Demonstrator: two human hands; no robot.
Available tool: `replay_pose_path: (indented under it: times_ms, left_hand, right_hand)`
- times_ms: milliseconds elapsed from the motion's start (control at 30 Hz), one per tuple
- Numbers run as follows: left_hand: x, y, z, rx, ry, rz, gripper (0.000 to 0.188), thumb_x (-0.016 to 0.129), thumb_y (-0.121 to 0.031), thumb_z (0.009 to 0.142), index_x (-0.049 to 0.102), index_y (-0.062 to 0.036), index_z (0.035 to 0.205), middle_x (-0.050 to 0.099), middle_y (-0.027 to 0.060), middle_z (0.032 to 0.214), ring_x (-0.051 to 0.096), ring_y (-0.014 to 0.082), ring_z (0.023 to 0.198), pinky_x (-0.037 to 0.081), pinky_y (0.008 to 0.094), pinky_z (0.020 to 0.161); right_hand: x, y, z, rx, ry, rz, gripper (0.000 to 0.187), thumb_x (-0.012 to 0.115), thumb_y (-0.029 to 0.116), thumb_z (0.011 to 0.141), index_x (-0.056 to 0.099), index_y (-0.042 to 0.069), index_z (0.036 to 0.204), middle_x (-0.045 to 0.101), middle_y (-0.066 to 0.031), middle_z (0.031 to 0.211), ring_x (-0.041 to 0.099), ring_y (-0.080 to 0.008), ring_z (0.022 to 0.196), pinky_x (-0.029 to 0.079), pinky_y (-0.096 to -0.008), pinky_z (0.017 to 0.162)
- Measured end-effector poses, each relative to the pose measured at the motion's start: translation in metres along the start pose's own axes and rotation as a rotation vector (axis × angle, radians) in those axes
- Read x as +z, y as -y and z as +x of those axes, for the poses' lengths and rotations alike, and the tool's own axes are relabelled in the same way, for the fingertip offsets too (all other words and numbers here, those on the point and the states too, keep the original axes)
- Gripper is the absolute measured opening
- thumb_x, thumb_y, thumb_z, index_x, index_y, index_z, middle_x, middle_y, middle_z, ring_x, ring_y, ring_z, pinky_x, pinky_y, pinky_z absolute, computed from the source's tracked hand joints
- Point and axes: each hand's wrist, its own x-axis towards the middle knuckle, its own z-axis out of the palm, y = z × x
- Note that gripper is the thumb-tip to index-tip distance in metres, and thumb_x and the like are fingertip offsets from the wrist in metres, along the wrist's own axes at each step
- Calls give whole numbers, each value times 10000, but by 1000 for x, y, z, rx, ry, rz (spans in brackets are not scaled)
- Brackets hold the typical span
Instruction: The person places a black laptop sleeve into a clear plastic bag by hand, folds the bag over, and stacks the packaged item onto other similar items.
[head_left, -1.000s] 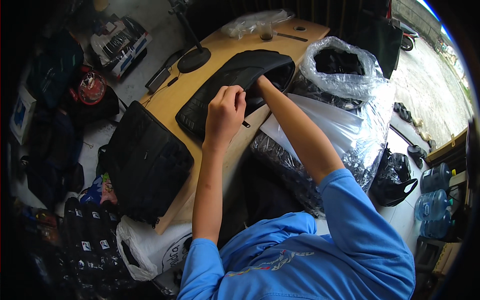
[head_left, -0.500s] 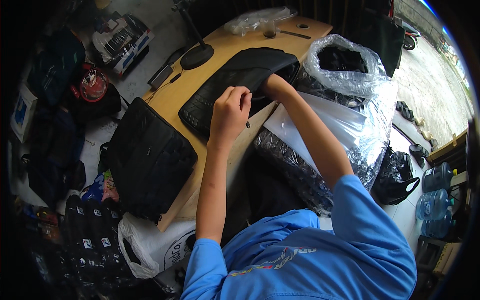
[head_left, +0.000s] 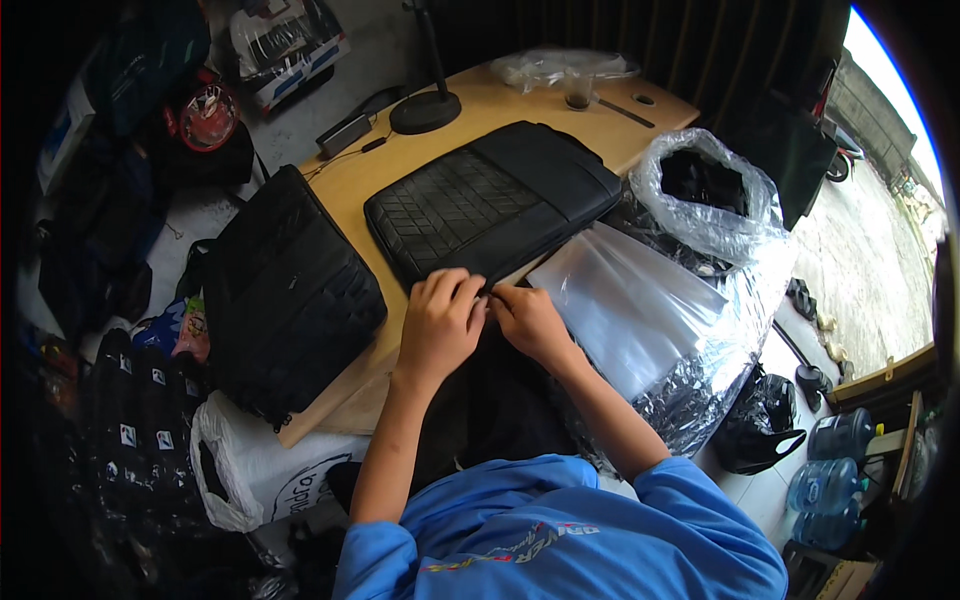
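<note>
A black backpack (head_left: 470, 195) with a chevron-patterned panel lies flat on the wooden table. Both my hands meet at its near edge, where a zipper seam seems to run. My left hand (head_left: 440, 322) is closed, with thumb and fingers pinching that edge. Right beside it, my right hand (head_left: 532, 322) is closed too, its fingertips pinched on the same spot. The small part between the fingertips is mostly hidden. A second black backpack (head_left: 290, 300) stands at the table's left end, apart from my hands.
On the wooden table (head_left: 415, 160) stand a black lamp base (head_left: 425, 112) and a cup (head_left: 578, 92). Clear plastic sleeves (head_left: 630, 310) lie on a plastic-wrapped bundle (head_left: 700, 370) at the right. A white bag (head_left: 265, 480) and water jugs (head_left: 825, 485) are on the floor.
My right hand has come out of the backpack's opening and down to its near edge. My left hand has moved lower to meet it. The backpack now lies flatter.
</note>
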Motion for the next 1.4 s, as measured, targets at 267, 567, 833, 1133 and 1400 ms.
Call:
replay_pose_path:
  times_ms: [267,567,833,1133,1400]
  left_hand:
    - [10,17,-36,3,-102,321,183,617,-17,767,617,-11,950,578,80,901,591,233,863,479,352,724]
    - [13,6,-29,-332,6,457,82,560,26,778,516,-1,841,538,118,897,586,283,834,488,360,718]
    - [6,17,-31,-336,117,504,140,528,87,770,469,8,870,516,137,1012,584,289,934,537,352,730]
    - [39,-10,17,-102,202,295,460,598,-101,845,504,-119,1295,479,137,1323,446,307,1235,351,462,1017]
    - [92,-1,49,-102,54,358,407,564,-2,796,583,-75,1196,572,129,1225,510,270,1183,374,470,963]
  right_hand:
    - [-20,-43,12,-340,-37,-274,91,563,109,816,632,61,851,624,-129,697,609,-335,597,490,-414,510]
    - [-128,-98,47,-198,-90,-415,133,553,75,805,653,60,892,658,-122,856,638,-311,759,510,-376,666]
    - [-177,-137,65,37,-50,-124,156,602,147,854,665,30,936,657,-139,786,652,-269,736,508,-347,674]
    - [-136,-125,-4,309,-167,-415,353,687,229,796,570,39,1070,607,-159,1005,625,-318,871,489,-408,726]
    - [-72,-106,-104,250,3,-640,297,646,250,803,636,62,1033,619,-90,983,574,-266,962,459,-377,855]
